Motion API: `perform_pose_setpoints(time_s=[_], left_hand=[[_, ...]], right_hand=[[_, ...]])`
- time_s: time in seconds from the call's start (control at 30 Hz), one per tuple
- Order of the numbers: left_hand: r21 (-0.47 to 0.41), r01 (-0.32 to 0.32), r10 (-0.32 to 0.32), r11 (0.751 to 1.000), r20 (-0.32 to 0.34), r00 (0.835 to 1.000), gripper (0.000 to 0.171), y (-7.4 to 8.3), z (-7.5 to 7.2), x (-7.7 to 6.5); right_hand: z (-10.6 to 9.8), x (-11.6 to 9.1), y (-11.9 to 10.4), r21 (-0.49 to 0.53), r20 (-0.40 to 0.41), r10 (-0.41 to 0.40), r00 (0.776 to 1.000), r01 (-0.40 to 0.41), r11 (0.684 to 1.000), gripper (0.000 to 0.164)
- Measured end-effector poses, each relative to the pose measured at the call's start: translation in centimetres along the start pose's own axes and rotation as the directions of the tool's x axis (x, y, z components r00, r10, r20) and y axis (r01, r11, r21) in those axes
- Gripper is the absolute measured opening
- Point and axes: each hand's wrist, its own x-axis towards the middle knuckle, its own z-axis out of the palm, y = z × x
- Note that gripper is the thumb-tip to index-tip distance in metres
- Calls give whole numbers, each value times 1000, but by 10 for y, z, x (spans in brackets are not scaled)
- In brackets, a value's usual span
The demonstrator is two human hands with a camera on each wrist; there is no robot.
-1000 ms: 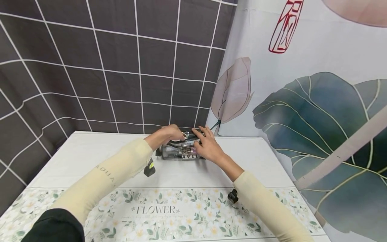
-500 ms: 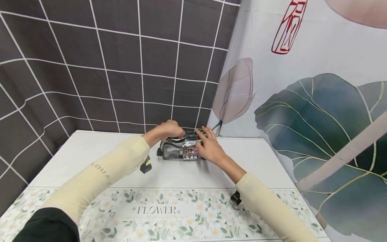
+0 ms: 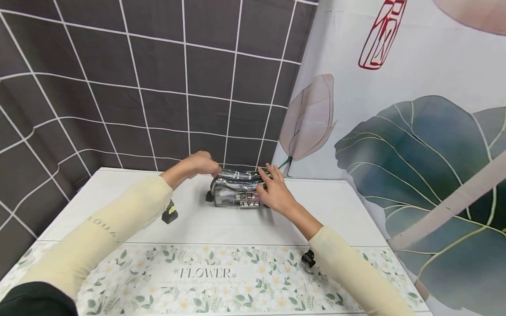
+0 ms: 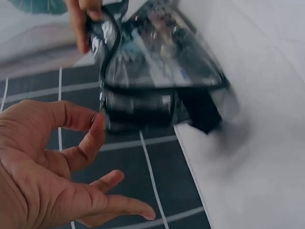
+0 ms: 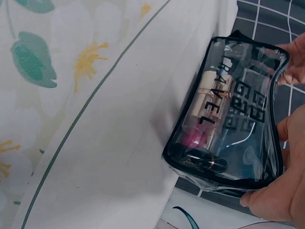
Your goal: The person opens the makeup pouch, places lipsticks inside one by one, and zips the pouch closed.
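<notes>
at the far edge of the white worktop (image 3: 340, 210), by the tiled backdrop, sits a clear pouch (image 3: 236, 193). the right hand (image 3: 276, 194) grips its right end; the left hand (image 3: 199, 163) hovers just beside its left end, fingers loosely spread, holding nothing.

1. Clear pouch (image 3: 237, 192) with black trim and "TRAVEL" lettering, holding small bottles and tubes.
2. It lies lengthwise on the desk (image 3: 336, 210), close to the far edge, near its middle.
</notes>
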Motion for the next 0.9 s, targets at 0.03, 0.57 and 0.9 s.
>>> perform_pose_setpoints(time_s=[0.03,0.57,0.9], left_hand=[[-13,7,-7,1000,8,1000,75,-4,-2,-2],[-227,89,-58,970,142,988,71,-74,32,8],[-193,-34,52,981,89,995,49,-80,39,3]], right_hand=[[0,0,1,-1,-1,2,1000,-2,1000,74],[3,-7,-1,36,-18,19,1000,-19,999,73],[-3,-11,-4,64,18,38,999,-39,997,69]])
